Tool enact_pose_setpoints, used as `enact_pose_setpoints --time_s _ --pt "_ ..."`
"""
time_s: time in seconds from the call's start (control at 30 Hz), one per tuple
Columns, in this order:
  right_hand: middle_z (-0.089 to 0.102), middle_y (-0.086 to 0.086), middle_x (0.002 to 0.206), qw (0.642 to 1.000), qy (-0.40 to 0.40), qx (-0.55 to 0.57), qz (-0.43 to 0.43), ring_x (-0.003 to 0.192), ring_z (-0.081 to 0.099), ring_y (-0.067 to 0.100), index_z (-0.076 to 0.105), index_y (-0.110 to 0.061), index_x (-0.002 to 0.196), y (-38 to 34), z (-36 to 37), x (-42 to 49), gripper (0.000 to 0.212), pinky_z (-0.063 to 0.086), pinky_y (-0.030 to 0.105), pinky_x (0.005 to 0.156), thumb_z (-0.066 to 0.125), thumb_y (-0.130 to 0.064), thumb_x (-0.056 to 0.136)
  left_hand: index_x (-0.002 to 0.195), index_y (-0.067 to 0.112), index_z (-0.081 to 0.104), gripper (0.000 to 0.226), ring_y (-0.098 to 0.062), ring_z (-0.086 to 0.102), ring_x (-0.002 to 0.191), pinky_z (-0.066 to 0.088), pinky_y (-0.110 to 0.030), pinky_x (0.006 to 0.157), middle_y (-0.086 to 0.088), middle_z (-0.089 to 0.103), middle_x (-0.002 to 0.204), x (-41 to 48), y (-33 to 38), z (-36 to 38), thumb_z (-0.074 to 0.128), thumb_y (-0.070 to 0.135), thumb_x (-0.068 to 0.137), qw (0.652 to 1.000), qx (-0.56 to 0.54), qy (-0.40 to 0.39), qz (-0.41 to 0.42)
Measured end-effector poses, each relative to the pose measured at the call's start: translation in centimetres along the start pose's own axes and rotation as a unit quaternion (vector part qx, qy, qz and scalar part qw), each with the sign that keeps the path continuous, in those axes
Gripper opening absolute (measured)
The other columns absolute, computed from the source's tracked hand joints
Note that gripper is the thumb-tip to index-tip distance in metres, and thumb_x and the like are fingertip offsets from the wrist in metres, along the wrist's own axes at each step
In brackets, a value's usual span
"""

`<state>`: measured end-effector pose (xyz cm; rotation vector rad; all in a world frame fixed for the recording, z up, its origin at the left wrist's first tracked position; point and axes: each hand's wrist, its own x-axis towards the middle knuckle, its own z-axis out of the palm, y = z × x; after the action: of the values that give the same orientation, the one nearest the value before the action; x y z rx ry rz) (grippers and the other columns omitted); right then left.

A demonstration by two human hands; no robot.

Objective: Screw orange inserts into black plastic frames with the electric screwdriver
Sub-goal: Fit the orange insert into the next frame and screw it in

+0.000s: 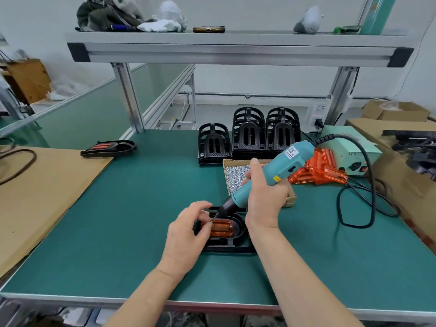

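Gripping electric screwdriver (266, 171) in right hand (264, 199), pinching its tip with left hand (188, 230) over lower-centre orange insert (223, 228); next, probably pressing straight down.

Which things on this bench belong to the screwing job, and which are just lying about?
In use: electric screwdriver, black frame, orange insert, box of screws, stacked frames, spare inserts, power supply.
Lying about: phone, white cloth, bundled clothes, cardboard sheet.
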<state>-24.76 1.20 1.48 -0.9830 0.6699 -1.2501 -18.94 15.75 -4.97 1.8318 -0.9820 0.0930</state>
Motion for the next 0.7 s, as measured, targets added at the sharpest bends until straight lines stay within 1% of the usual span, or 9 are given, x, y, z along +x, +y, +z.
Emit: enact_pose_setpoints --time_s 0.1,0.17,0.27,0.37,0.43,0.53,0.63,0.7 --pt "0.064 0.000 0.067 1.000 0.006 0.000 0.000 0.061 0.061 0.015 0.056 -0.018 0.078 -0.01 0.04 0.11 0.022 0.053 0.032 0.063 0.074 -0.022 0.089 0.111 0.027 0.061 0.047 -0.012 0.066 0.093 0.042 -0.010 0.090 0.010 0.066 0.083 0.03 -0.10 0.07 0.071 -0.007 0.081 1.000 -0.003 0.002 0.002" --pt "0.065 0.000 0.066 1.000 0.009 0.002 -0.002 0.063 0.061 0.020 0.056 -0.021 0.077 0.00 0.05 0.20 0.021 0.054 0.036 0.065 0.074 -0.024 0.087 0.112 0.025 0.062 0.044 -0.011 0.066 0.093 0.042 -0.011 0.090 0.010 0.067 0.083 0.03 -0.11 0.10 0.071 -0.006 0.082 1.000 -0.004 0.003 0.001" --pt "0.065 0.001 0.067 1.000 0.008 -0.003 -0.009 0.064 0.061 0.023 0.056 -0.023 0.075 0.10 0.10 0.17 0.022 0.054 0.038 0.066 0.074 -0.025 0.086 0.111 0.032 0.060 0.049 -0.010 0.065 0.092 0.043 -0.012 0.089 0.012 0.067 0.083 0.06 -0.12 0.07 0.071 -0.006 0.082 1.000 0.001 0.005 0.006" --pt "0.065 0.002 0.067 1.000 0.006 -0.006 -0.005 0.064 0.061 0.023 0.056 -0.020 0.075 0.27 0.09 0.20 0.021 0.054 0.039 0.067 0.074 -0.027 0.084 0.109 0.041 0.056 0.056 -0.010 0.065 0.091 0.044 -0.011 0.087 0.014 0.066 0.083 0.08 -0.19 0.08 0.071 -0.005 0.082 1.000 0.008 0.005 0.012" --pt "0.065 0.001 0.067 1.000 0.003 -0.009 -0.006 0.063 0.061 0.021 0.056 -0.018 0.076 0.38 -0.01 0.24 0.023 0.053 0.037 0.065 0.074 -0.030 0.082 0.108 0.042 0.055 0.056 -0.010 0.065 0.091 0.044 -0.012 0.087 0.014 0.065 0.083 0.07 -0.35 0.16 0.071 -0.005 0.082 1.000 0.011 0.005 0.013" --pt "0.064 0.000 0.065 1.000 -0.012 -0.014 -0.025 0.059 0.061 0.016 0.056 -0.014 0.077 0.44 -0.03 0.10 0.028 0.052 0.027 0.059 0.074 -0.035 0.079 0.109 0.041 0.055 0.056 -0.008 0.064 0.090 0.044 -0.012 0.086 0.013 0.064 0.083 0.06 -0.55 0.27 0.071 -0.006 0.081 1.000 0.017 0.005 0.019" --pt "0.064 0.003 0.068 0.999 -0.020 -0.020 -0.029 0.061 0.061 0.019 0.056 -0.014 0.079 0.55 0.03 -0.03 0.033 0.054 0.029 0.060 0.074 -0.042 0.074 0.108 0.040 0.055 0.056 -0.008 0.064 0.090 0.044 -0.012 0.085 0.013 0.063 0.083 0.14 -0.71 0.40 0.071 -0.005 0.081 1.000 0.021 0.004 0.017" --pt "0.064 0.003 0.068 0.999 -0.024 -0.023 -0.033 0.061 0.062 0.018 0.057 -0.012 0.081 0.59 0.07 -0.11 0.036 0.053 0.028 0.060 0.073 -0.043 0.073 0.108 0.041 0.055 0.056 -0.008 0.064 0.090 0.044 -0.011 0.085 0.012 0.063 0.083 0.14 -0.71 0.42 0.071 -0.006 0.080 1.000 0.025 0.005 0.017"
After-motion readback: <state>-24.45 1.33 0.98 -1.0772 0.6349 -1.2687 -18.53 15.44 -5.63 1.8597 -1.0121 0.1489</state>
